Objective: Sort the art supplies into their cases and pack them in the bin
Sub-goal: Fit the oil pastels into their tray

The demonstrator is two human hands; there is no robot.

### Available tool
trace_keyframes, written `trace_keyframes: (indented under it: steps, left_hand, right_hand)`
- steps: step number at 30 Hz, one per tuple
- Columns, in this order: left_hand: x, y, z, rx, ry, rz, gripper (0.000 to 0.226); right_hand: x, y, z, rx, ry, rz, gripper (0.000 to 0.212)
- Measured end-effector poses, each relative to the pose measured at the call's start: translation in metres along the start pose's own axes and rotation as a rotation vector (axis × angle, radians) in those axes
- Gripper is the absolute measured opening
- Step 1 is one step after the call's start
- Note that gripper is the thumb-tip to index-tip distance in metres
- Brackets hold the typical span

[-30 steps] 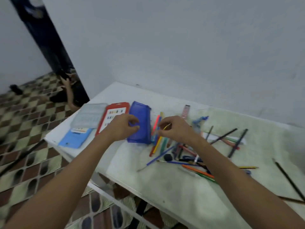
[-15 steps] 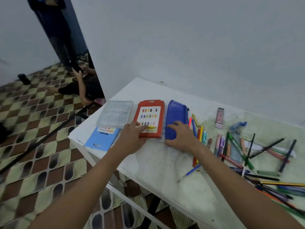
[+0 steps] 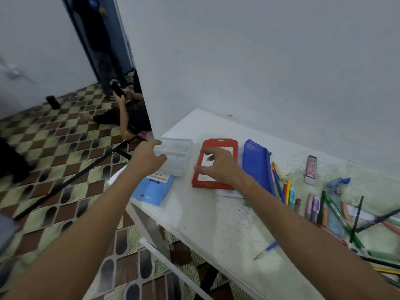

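Observation:
On the white table (image 3: 207, 226) lie three cases side by side. My left hand (image 3: 148, 159) grips the left edge of the clear plastic tray (image 3: 176, 158), which lies partly on a blue packet (image 3: 153, 189). My right hand (image 3: 217, 166) reaches across the red case (image 3: 213, 182); its curled fingers and thumb hold the case's left side. A blue zip pouch (image 3: 256, 167) lies just right of the red case. Several loose pencils, pens and markers (image 3: 322, 211) are scattered to the right. No bin is in view.
A pink eraser (image 3: 311, 168) and a blue sharpener-like item (image 3: 337, 184) lie near the wall. A lone blue pencil (image 3: 265, 251) sits by the front edge. The table's left edge is close to the tray. A person (image 3: 127, 118) sits on the patterned floor beyond.
My left hand moved from the red case to the clear tray and took hold of it. My right hand left the blue pouch and came onto the red case. The view swung left.

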State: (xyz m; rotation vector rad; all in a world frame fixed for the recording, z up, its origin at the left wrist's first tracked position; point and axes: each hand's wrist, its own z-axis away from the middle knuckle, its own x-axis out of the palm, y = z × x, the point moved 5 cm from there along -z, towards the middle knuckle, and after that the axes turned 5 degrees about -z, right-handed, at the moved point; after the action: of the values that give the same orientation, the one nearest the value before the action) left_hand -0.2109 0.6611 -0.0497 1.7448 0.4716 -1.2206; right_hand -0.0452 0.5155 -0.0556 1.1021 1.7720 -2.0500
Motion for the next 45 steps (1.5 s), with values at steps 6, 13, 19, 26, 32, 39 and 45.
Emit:
trace_keyframes:
  steps: [6,13,19,26,32,39,45]
  left_hand:
    - [0.010,-0.053,-0.008,-0.248,-0.167,0.012,0.065]
    - [0.009,-0.051,-0.006,-0.215,-0.105,0.076,0.027]
    - [-0.012,0.013,0.004,-0.053,0.046,0.382,0.025]
    - [0.044,0.151,0.030,0.038,-0.219,0.724,0.036]
    - [0.116,0.254,0.126,0.228,-0.531,0.697,0.043]
    - [0.160,0.267,0.249,0.398,-0.834,0.555,0.058]
    - [0.172,0.248,0.284,0.508,-0.855,0.237,0.067]
  right_hand:
    - [0.061,-0.006,-0.043,0.163,-0.106,-0.060,0.087]
    - [0.070,-0.012,-0.057,0.126,-0.058,-0.174,0.087]
    - [-0.001,0.007,-0.028,0.023,0.159,-0.362,0.070]
    - [-0.118,0.072,0.107,0.114,0.395,-0.417,0.056]
    - [-0.159,0.124,0.270,0.286,0.498,-0.455,0.068]
    - [-0.137,0.151,0.405,0.478,0.585,-0.533,0.049]
    - [-0.104,0.171,0.449,0.556,0.487,-0.435,0.058]
